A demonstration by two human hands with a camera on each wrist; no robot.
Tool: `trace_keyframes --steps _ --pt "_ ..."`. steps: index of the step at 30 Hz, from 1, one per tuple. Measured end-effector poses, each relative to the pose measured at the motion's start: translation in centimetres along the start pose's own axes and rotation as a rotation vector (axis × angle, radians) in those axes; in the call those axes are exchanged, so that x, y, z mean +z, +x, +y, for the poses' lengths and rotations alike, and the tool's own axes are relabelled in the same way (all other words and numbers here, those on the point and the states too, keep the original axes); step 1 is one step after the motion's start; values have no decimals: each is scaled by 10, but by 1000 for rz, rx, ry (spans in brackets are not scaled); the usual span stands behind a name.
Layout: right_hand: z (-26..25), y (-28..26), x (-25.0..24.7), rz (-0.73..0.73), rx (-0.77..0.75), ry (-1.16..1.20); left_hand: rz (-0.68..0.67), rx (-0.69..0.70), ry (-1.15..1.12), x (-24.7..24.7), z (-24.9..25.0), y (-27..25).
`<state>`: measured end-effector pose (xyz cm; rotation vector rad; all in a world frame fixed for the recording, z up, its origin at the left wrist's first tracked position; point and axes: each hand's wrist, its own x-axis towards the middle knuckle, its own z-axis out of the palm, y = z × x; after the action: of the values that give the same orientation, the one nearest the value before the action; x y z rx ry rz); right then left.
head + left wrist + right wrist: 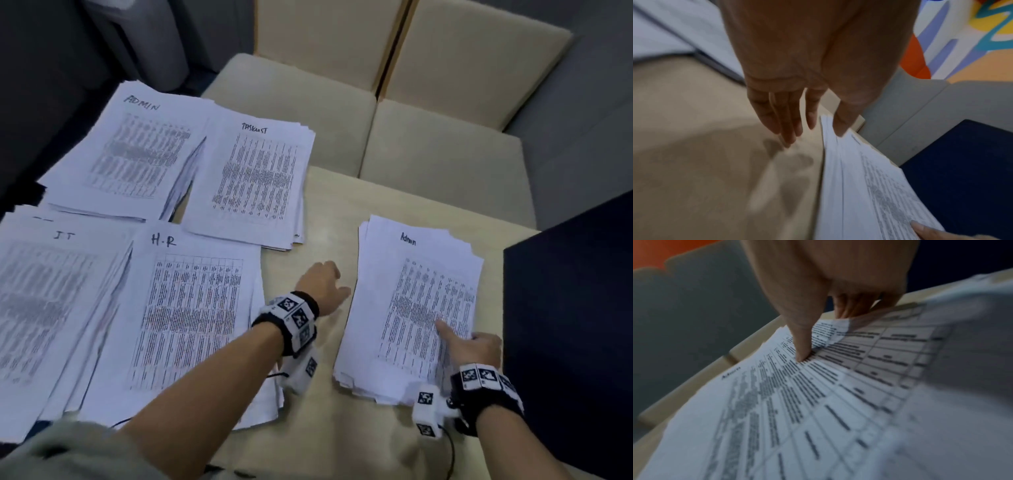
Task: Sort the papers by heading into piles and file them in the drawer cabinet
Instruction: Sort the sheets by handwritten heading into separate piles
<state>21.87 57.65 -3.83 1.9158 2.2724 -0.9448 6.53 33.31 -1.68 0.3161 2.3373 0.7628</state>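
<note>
Four sorted piles lie on the left of the table: ADMIN (137,150), TASKLIST (253,185), IT (51,301) and H.R (188,322). To the right sits a separate stack (411,308) whose top sheet is headed Admin (777,402). My left hand (322,287) is at that stack's left edge with straight fingers (785,126) over the bare table, its thumb touching the stack edge (838,162). At the stack's right edge, my right hand (472,342) pinches the top sheet. In the right wrist view its thumb (801,345) presses on the print, with the fingers curled under the lifted edge.
The beige table (325,212) ends just beyond the stack. Cream chairs (445,144) stand close behind it. A dark blue block (575,325) rises directly right of the stack and my right hand. Grey floor shows at the far right.
</note>
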Motion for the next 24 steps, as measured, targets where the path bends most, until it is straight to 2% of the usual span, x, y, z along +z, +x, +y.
trace_keyframes --steps 3,5,7,13,17,20,22,24 --pt "19 -3 -25 39 -83 66 -6 -30 -31 26 3 -6" --pt "30 -4 -38 86 -163 69 13 5 4 35 7 -9" --pt "37 -7 -46 110 -180 132 43 33 72 41 13 -11" --pt "44 -15 -60 -193 -148 489 120 85 303 60 37 -18" --pt "42 -2 -64 -286 -96 523 109 -28 335 72 55 -16" --pt "44 8 -66 -388 -111 557 74 -134 282 78 64 -14" --pt "46 18 -67 -432 -119 499 25 -143 221 78 68 -13" --pt "45 27 -66 -407 -133 403 4 -96 157 77 69 -14"
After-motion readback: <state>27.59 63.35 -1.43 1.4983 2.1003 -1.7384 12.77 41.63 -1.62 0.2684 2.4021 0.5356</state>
